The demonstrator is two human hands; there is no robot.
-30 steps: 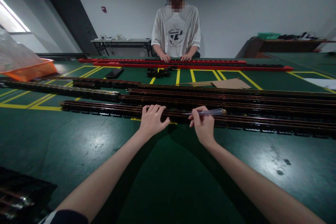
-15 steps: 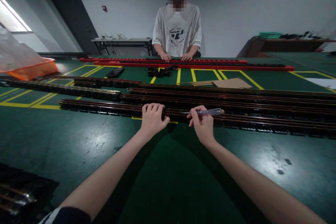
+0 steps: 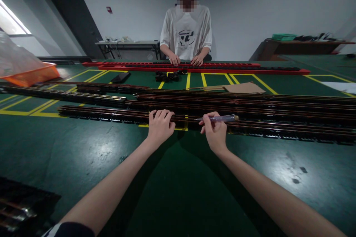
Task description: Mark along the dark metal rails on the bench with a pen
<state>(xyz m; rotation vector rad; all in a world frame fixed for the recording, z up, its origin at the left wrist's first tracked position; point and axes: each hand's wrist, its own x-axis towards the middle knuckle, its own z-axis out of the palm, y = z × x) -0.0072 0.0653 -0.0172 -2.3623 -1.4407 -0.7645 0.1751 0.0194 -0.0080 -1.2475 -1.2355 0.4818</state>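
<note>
My left hand (image 3: 160,127) is closed over the near dark strip (image 3: 105,114), its fingers curled across the top and far side. To the right, my right hand (image 3: 215,131) pinches a clear-handled screwdriver (image 3: 226,118) whose thin tip points left. The tip is over the strip line, close to a gap between the left strip and the near right strip (image 3: 278,129). Yellow tape shows in that gap between my hands. More long dark strips (image 3: 250,103) with coppery rails lie just beyond, side by side.
Across the green table (image 3: 97,144), a person (image 3: 186,33) has both hands on red trays (image 3: 228,69). Black parts (image 3: 167,76), a phone (image 3: 121,77), cardboard (image 3: 244,87) and an orange basket (image 3: 33,75) lie between. Dark strips (image 3: 25,203) fill the lower left corner.
The near left strip under my left hand has shifted slightly left, opening a gap where yellow tape now shows. My right hand has barely moved.
</note>
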